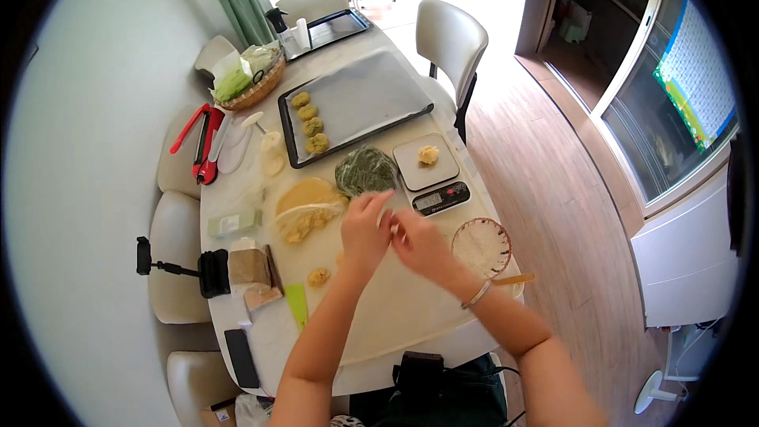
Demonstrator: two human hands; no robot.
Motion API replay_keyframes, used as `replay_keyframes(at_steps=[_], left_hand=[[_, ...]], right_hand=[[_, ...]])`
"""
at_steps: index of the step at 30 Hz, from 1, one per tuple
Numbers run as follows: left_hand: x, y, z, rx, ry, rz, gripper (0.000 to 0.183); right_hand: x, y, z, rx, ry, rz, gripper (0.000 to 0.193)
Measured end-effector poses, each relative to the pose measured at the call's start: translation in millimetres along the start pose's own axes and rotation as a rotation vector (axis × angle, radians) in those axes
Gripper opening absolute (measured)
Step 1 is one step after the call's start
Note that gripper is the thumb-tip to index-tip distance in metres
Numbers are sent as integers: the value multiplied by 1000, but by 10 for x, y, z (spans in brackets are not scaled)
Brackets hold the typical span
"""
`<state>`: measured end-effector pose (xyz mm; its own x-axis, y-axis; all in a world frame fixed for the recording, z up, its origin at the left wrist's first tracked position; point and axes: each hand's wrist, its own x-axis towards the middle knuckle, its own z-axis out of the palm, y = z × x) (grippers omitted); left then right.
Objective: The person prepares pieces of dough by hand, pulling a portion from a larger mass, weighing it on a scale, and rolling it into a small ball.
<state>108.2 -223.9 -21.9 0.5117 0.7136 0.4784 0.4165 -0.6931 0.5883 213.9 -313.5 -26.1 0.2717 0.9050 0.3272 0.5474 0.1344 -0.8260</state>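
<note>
My left hand [365, 229] and my right hand [423, 243] meet over the middle of the table, fingertips pinched together. Whatever is between them, if anything, is too small to make out. Just beyond lies a dark green lump in plastic wrap [366, 171]. Left of it, yellow dough [310, 194] sits partly under clear film, with cut pieces along its near edge. To the right, a digital kitchen scale [443, 198] bears a crumbly yellow dough piece [428, 155]. Another dough piece [319, 277] rests left of my left forearm, near a green scraper [296, 304].
A paper-lined baking tray [364, 103] holds several greenish dough balls [312, 126] in a row. A bowl [481, 247] stands by the right edge, a wooden stick [514, 278] next to it. Along the left are a red-handled sealer [207, 146], a phone holder [213, 273] and a black phone [242, 358].
</note>
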Motion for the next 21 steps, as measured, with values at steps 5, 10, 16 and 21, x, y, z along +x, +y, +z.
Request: replay_keyframes(at_steps=[5,10,16,21], left_hand=[[-842,-110,-67,-188,160,-250,34],[-1181,-194,-16,-143,310,-104,38],[-1201,-225,32,-124,291,-33,39],[-1228,-263,38,-113,283,-50,37]], right_hand=[[-437,53,620,228,-61,148,19],[-556,100,674,64,-170,2,14],[-591,160,679,109,-105,-55,11],[-613,165,708,102,-96,-43,11]])
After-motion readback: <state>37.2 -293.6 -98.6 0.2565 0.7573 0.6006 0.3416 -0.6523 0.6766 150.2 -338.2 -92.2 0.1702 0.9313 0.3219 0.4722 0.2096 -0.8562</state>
